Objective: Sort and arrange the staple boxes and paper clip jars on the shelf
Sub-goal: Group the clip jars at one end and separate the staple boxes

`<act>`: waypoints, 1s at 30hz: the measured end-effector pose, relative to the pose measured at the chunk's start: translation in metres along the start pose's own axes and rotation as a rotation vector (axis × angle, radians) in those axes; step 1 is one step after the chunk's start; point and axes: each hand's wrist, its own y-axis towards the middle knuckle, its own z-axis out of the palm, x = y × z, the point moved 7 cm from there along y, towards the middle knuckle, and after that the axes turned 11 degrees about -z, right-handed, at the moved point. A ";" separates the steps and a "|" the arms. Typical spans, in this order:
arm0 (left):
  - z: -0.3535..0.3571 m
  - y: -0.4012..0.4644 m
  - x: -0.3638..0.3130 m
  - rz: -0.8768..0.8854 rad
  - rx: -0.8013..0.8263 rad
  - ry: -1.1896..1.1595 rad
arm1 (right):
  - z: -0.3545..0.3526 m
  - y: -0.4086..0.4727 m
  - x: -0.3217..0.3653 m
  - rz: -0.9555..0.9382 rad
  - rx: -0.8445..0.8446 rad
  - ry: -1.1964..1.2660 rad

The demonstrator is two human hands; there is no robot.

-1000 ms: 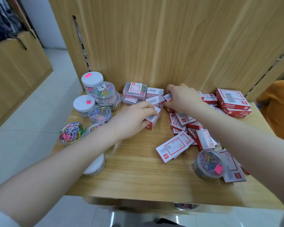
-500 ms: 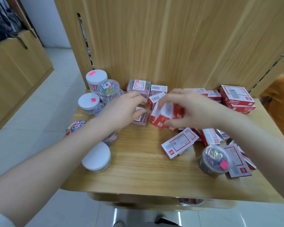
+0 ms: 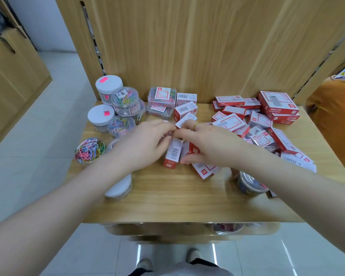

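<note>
Gripping staple boxes [image 3: 172, 154] mid-shelf, both hands [image 3: 205, 148].

Red-and-white cardboard staple boxes [image 3: 277, 102], black barcodes on white ends. Clear plastic round jars of paper clips [image 3: 90, 150]: pink, blue, yellow, green. White-lidded jars [image 3: 101, 118] with neon-pink stickers. Light wood-grain shelf [image 3: 177, 200]; matching wood-grain back panel [image 3: 187, 46]. Gold ring [image 3: 196, 124]. Pale grey floor tiles [image 3: 28, 156].
</note>
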 end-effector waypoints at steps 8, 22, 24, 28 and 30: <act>-0.005 -0.009 -0.028 0.105 -0.091 -0.069 | -0.039 -0.050 -0.030 0.033 -0.012 0.234; 0.065 -0.022 -0.085 0.404 0.069 0.365 | -0.003 -0.129 -0.035 -0.043 0.243 0.004; 0.061 -0.023 -0.086 0.365 0.037 0.276 | -0.013 -0.127 -0.041 0.002 0.064 0.186; 0.040 -0.019 -0.084 0.084 0.060 -0.171 | -0.043 -0.110 -0.039 -0.047 -0.302 0.389; 0.024 -0.018 -0.083 0.028 -0.009 -0.326 | -0.058 -0.095 -0.033 -0.085 -0.424 0.457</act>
